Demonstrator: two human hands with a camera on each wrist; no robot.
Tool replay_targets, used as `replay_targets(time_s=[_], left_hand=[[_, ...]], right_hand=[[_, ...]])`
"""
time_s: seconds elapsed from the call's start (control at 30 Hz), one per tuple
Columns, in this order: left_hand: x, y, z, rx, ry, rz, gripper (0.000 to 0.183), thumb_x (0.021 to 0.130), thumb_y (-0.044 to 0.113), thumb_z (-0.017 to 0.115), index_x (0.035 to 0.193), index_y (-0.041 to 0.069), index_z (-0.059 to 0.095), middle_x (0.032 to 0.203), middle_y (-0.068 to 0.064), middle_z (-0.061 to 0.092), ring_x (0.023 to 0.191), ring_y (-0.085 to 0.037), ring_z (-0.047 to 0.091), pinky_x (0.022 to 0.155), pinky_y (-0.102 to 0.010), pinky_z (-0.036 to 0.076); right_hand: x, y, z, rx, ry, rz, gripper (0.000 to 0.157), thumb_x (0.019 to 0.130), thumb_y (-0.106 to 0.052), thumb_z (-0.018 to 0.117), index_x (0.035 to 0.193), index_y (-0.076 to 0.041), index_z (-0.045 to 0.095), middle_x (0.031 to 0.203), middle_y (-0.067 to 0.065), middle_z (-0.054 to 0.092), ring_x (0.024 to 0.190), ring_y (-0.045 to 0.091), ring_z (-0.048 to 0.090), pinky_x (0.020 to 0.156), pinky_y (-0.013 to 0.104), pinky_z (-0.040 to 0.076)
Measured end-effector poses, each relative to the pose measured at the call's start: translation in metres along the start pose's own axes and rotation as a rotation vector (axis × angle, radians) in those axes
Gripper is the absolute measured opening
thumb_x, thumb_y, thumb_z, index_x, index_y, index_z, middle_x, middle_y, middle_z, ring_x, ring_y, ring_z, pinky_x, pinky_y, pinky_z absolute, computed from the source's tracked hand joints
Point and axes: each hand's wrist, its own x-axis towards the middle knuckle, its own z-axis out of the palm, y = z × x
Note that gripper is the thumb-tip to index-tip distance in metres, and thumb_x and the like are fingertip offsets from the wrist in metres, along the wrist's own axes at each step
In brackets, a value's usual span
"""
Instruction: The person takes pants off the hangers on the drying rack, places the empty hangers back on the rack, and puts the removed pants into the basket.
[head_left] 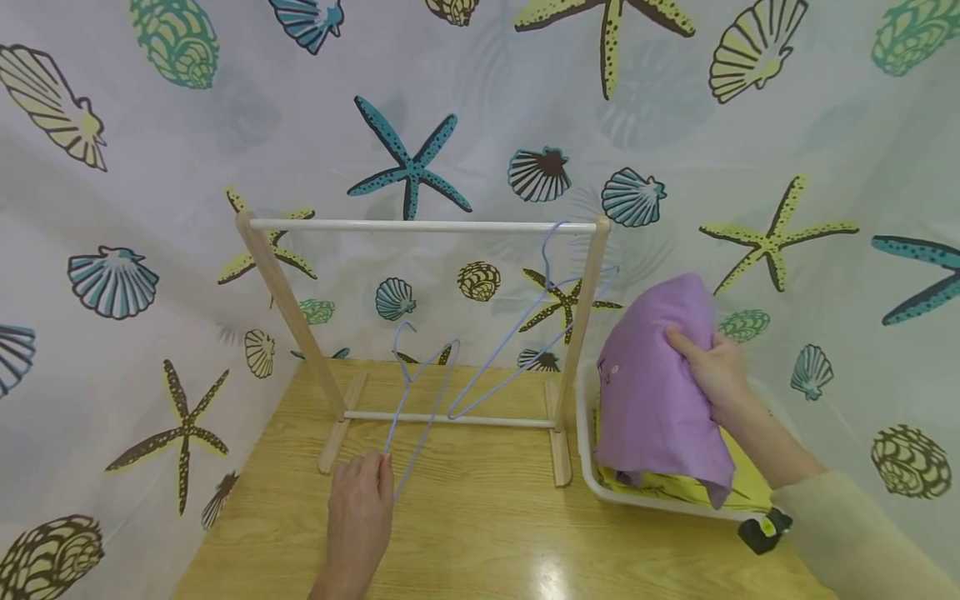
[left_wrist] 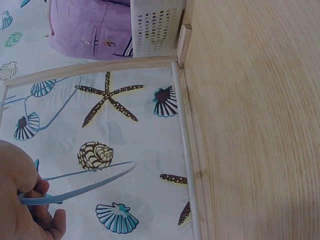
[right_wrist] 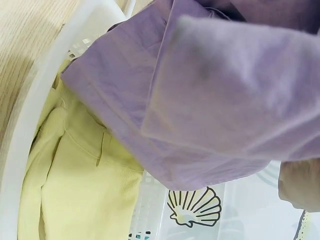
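My left hand (head_left: 362, 508) grips a light-blue clothes hanger (left_wrist: 95, 184) by one side of its frame, low in front of the rack; its hook points up and away in the head view. At the right, my right hand (head_left: 716, 371) holds a folded purple garment (head_left: 656, 392), thumb on the near face and the other fingers hidden behind. A slit pocket and small embroidery show on the garment in the left wrist view. It hangs over a white basket (right_wrist: 22, 165) containing a yellow garment (right_wrist: 92, 185). The right wrist view shows little of the hand behind the purple cloth.
A small rack with wooden legs and a white top rail (head_left: 420, 226) stands on the wood-grain table (head_left: 480, 533). Another light-blue hanger (head_left: 498, 350) hangs at the rail's right end. A small black object (head_left: 763, 532) lies by the basket. A shell-print curtain (head_left: 480, 108) surrounds the area.
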Motion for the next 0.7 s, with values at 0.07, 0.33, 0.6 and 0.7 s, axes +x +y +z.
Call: replay_targets(time_s=[0.07,0.33,0.6,0.7], left_hand=[[0.000,0.000,0.000,0.000,0.008,0.012,0.020,0.091,-0.006,0.074,0.078,0.004,0.061,0.062,0.002,0.050,0.062,-0.005,0.032,0.055,-0.017,0.027],[0.001,0.001,0.001,0.002,0.013,0.036,0.021,0.090,-0.006,0.074,0.077,0.003,0.061,0.061,0.003,0.049,0.062,-0.004,0.030,0.054,-0.016,0.028],[0.000,0.002,0.000,-0.004,0.020,0.013,0.019,0.091,-0.006,0.074,0.079,0.002,0.062,0.061,0.002,0.048,0.062,-0.006,0.033,0.054,-0.017,0.028],[0.000,0.002,0.000,-0.006,0.017,0.010,0.019,0.091,-0.006,0.074,0.079,0.003,0.062,0.062,0.002,0.049,0.062,-0.005,0.033,0.054,-0.017,0.028]], right_hand=[[0.001,0.002,0.002,-0.008,0.001,-0.002,0.069,0.097,-0.052,0.071,0.141,-0.003,0.050,0.083,-0.026,0.063,0.080,-0.005,0.064,0.071,0.017,0.056],[0.005,0.012,0.006,0.013,-0.024,0.001,0.062,0.098,-0.050,0.070,0.139,-0.008,0.052,0.084,-0.026,0.064,0.081,-0.004,0.064,0.072,0.017,0.056],[0.004,0.017,0.006,0.040,-0.074,-0.016,0.040,0.099,-0.050,0.069,0.119,-0.019,0.055,0.085,-0.023,0.067,0.079,-0.001,0.067,0.072,0.021,0.058],[0.004,0.020,0.005,0.011,-0.089,-0.007,0.043,0.099,-0.053,0.068,0.121,-0.019,0.054,0.086,-0.022,0.066,0.080,0.000,0.067,0.072,0.023,0.058]])
